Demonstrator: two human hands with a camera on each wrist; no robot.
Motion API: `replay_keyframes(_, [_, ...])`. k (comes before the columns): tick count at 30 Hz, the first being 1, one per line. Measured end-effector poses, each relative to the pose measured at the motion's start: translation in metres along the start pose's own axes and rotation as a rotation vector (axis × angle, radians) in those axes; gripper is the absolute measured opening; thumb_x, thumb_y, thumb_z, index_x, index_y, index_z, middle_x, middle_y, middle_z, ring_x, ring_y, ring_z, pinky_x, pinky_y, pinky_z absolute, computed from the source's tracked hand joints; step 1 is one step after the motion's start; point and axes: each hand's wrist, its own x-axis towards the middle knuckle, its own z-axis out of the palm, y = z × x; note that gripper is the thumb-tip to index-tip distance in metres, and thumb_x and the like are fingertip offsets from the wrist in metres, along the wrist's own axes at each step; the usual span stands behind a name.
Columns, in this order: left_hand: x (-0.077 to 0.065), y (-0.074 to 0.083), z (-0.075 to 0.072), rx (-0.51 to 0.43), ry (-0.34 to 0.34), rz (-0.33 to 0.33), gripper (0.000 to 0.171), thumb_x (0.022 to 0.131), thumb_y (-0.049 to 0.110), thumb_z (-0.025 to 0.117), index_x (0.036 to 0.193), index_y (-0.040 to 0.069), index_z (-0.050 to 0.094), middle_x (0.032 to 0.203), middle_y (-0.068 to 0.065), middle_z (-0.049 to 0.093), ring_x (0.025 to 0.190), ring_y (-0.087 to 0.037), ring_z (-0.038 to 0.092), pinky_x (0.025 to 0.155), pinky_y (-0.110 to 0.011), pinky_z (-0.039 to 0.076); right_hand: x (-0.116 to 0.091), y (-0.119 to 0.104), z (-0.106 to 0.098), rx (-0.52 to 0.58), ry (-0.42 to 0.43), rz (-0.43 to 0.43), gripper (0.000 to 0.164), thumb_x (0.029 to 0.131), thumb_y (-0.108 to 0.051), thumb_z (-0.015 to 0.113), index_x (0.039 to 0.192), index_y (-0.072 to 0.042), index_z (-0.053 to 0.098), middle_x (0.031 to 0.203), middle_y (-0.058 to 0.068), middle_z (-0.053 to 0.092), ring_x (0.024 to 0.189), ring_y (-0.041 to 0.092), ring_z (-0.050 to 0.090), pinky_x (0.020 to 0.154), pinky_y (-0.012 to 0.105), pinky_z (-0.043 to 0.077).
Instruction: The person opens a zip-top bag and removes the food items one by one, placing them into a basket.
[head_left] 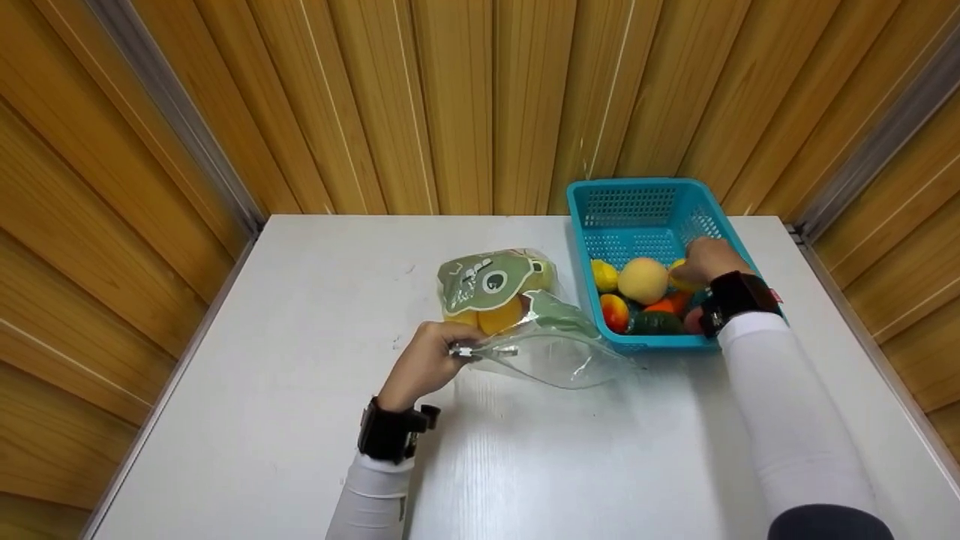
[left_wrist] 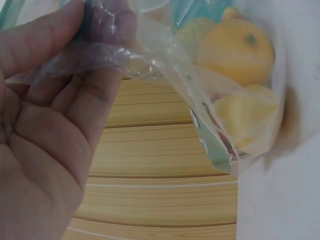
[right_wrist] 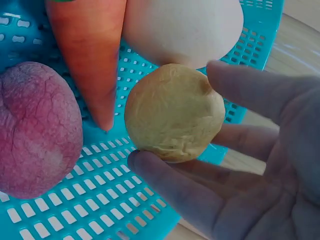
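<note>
My left hand [head_left: 427,360] pinches the mouth edge of a clear plastic zip bag [head_left: 577,367], which lies on the table with its opening spread toward me. Through the bag's side, printed with a green cartoon face, show an orange [left_wrist: 235,52] and a yellow fruit [left_wrist: 247,117]. Over at the right, my right hand [head_left: 712,260] reaches into the blue basket [head_left: 637,184]. In the right wrist view, its thumb and fingers grip a round, wrinkled yellow fruit [right_wrist: 172,115] from both sides. That fruit sits against a pale peach-like fruit [right_wrist: 185,30].
Also in the basket are a carrot [right_wrist: 90,55], a wrinkled pinkish-red fruit [right_wrist: 37,130], a lemon [head_left: 604,276], a red-yellow fruit [head_left: 615,311] and a dark green vegetable [head_left: 656,323]. Wood-patterned walls [head_left: 450,105] enclose the white table [head_left: 300,337] at the back and sides.
</note>
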Motion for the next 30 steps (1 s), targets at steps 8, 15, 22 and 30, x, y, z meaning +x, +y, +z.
replay_keyframes(8, [-0.001,0.000,0.000,-0.003,-0.001,0.022,0.025,0.085,-0.017,0.076,0.101,0.000,0.085,0.102,-0.014,0.084,0.094,-0.021,0.076,0.092,-0.032,0.066,0.002,0.007,-0.003,0.013,-0.111,0.013,0.070,0.108,-0.023,0.056,0.156,0.023,0.035,0.140,0.046,0.051,0.116,0.049,0.054,0.106,0.064,0.053])
replay_keyframes(15, [-0.001,0.001,0.000,-0.004,0.001,0.023,0.025,0.085,-0.018,0.076,0.101,-0.001,0.085,0.103,-0.015,0.084,0.095,-0.023,0.077,0.092,-0.033,0.066,0.002,0.008,-0.004,0.020,-0.141,0.011,0.070,0.109,-0.028,0.057,0.153,0.024,0.038,0.142,0.045,0.051,0.118,0.049,0.052,0.110,0.066,0.051])
replay_keyframes(22, [-0.002,0.001,0.001,-0.007,0.005,0.026,0.025,0.086,-0.017,0.075,0.101,-0.001,0.085,0.102,-0.015,0.084,0.094,-0.023,0.077,0.092,-0.033,0.066,-0.007,0.004,-0.009,0.006,-0.146,-0.019,0.069,0.110,-0.027,0.055,0.154,0.023,0.040,0.152,0.048,0.046,0.124,0.053,0.054,0.110,0.065,0.054])
replay_keyframes(30, [-0.002,0.001,0.000,-0.004,0.009,0.027,0.023,0.086,-0.016,0.076,0.100,-0.001,0.085,0.099,-0.014,0.084,0.089,-0.017,0.072,0.087,-0.029,0.064,-0.027,-0.024,-0.020,-0.072,-0.053,-0.135,0.065,0.113,-0.029,0.055,0.156,0.018,0.044,0.160,0.047,0.042,0.144,0.063,0.046,0.119,0.076,0.044])
